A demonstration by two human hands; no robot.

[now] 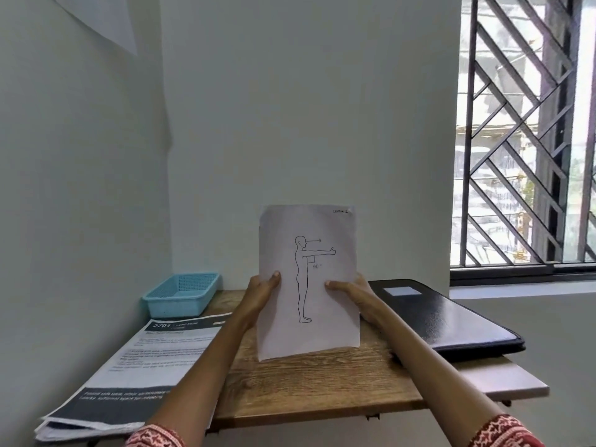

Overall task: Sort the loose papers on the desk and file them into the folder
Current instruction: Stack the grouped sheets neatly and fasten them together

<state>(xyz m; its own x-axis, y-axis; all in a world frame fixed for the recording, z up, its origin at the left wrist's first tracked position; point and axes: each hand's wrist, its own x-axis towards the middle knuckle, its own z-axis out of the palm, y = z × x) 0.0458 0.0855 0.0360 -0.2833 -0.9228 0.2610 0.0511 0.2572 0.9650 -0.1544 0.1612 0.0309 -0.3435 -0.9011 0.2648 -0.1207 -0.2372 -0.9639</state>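
Both forearms reach forward over the wooden desk (306,379). The left hand (263,290) and right hand (350,290) pinch a white sheet with a line-drawn standing figure (308,282), upright, thumbs in front. The closed black folder (445,317) lies at three o'clock.

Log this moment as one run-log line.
hands: left hand and right hand hold sheet upright | folder: closed, right | paper stack: left

A single head-worn view looks forward and slightly down, close over the table (309,382), facing the wall (306,108).
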